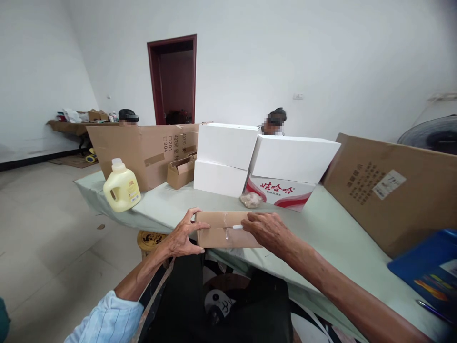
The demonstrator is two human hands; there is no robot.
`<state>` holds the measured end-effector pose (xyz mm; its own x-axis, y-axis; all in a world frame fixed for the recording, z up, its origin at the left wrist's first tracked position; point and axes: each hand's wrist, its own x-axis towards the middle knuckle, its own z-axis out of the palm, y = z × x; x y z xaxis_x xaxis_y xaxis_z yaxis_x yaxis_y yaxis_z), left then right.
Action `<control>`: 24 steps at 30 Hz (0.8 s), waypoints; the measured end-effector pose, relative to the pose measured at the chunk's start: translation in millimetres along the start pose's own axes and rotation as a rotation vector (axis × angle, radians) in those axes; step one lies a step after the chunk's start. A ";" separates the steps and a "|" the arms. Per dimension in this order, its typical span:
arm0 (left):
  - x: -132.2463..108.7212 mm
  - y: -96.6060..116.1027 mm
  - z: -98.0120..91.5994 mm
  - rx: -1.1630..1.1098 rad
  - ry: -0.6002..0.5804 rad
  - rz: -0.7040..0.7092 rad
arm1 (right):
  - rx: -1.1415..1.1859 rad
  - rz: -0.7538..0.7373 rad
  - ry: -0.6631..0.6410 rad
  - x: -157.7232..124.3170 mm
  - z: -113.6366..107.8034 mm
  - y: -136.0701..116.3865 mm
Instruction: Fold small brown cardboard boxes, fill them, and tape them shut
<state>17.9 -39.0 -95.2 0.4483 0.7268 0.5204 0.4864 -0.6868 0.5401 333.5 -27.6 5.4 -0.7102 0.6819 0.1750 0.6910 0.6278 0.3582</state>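
Note:
A small brown cardboard box (214, 236) lies at the table's front edge, with a seam along its top and clear tape across the seam. My left hand (183, 234) grips the left end, thumb at the near side and fingers over the top. Over the right part is my right hand (266, 227), closed around a slim white tool (237, 226). The tool's tip points left along the seam beside the tape; its other end is hidden in my fist, so I cannot tell its exact kind.
Behind the box stand white boxes (228, 143), a red-and-white carton (282, 193) and a crumpled clear plastic bundle (252, 200). A yellow jug (122, 188) stands left; a large carton (385, 190) and blue container (428, 271) are right. Two people sit beyond the boxes.

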 end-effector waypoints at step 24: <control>2.0 -1.6 -14.0 0.067 -0.026 -0.052 | 0.158 0.484 0.379 -139.1 165.9 87.1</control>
<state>7.5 -36.6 -85.7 0.4403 0.7621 0.4747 0.5584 -0.6464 0.5199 514.8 -5.6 -139.9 -0.2904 0.7406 0.6059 0.9370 0.3487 0.0228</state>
